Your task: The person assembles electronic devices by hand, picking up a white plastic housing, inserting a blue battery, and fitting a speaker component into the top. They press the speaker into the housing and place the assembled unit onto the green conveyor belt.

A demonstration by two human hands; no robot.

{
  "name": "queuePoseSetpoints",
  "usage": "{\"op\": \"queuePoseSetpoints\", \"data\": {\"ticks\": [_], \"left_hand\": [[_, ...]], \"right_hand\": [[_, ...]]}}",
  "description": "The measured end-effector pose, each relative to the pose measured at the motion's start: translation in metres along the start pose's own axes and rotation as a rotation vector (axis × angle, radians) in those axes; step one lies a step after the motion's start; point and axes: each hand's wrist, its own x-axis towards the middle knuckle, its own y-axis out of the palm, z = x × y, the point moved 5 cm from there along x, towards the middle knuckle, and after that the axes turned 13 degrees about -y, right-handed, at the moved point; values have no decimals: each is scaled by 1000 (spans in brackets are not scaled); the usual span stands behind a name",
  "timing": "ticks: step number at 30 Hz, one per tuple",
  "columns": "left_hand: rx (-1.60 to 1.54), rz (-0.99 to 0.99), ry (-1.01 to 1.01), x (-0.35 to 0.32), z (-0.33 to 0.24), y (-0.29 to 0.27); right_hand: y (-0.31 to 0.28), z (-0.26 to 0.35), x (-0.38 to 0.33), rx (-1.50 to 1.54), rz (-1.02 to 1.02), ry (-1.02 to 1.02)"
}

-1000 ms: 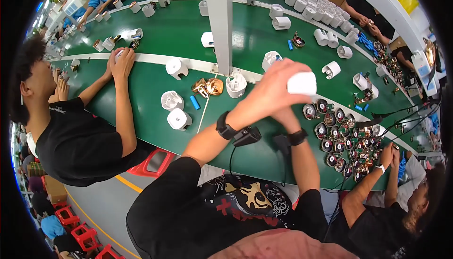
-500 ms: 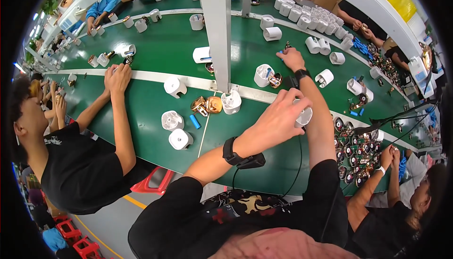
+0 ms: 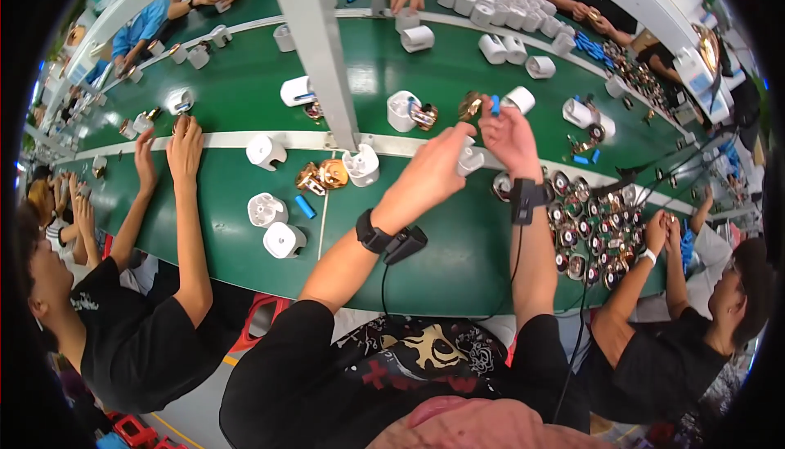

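Note:
My left hand (image 3: 432,172) reaches over the green belt (image 3: 245,114) and grips a small white plastic housing (image 3: 468,159) at its fingertips. My right hand (image 3: 509,136) is right beside it, fingers raised, pinching a small blue cylinder (image 3: 495,105). A gold metal part (image 3: 470,105) shows just left of those fingers; whether it is held is unclear. Both wrists wear black straps with cables hanging toward my body.
A grey post (image 3: 315,48) rises from the belt on my left. White housings (image 3: 282,239), gold coils (image 3: 321,176) and a loose blue cylinder (image 3: 304,206) lie on the belt. A heap of round motor parts (image 3: 589,224) sits on the right. Other people's hands work on both sides.
My left hand came down from high on the right with the white housing. My right hand reached out over the belt, then drew back beside the left, now holding a blue cylinder.

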Motion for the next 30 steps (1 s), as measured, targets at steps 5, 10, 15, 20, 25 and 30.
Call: {"op": "queuePoseSetpoints", "data": {"ticks": [5, 10, 15, 20, 25, 30], "left_hand": [[89, 76, -89, 9, 26, 29], [-95, 166, -130, 16, 54, 41], [-315, 139, -44, 4, 70, 52], [-311, 170, -40, 2, 72, 58], [-345, 228, -82, 0, 80, 60], [-377, 307, -46, -2, 83, 61]], "right_hand": [[-31, -23, -52, 384, 179, 144], [-26, -26, -72, 283, 290, 42], [-27, -17, -80, -333, 152, -238], [-21, -15, -81, -928, 62, -623], [-17, -20, -82, -1031, 118, -749], [-7, -22, -89, -1089, 225, -834]]}}
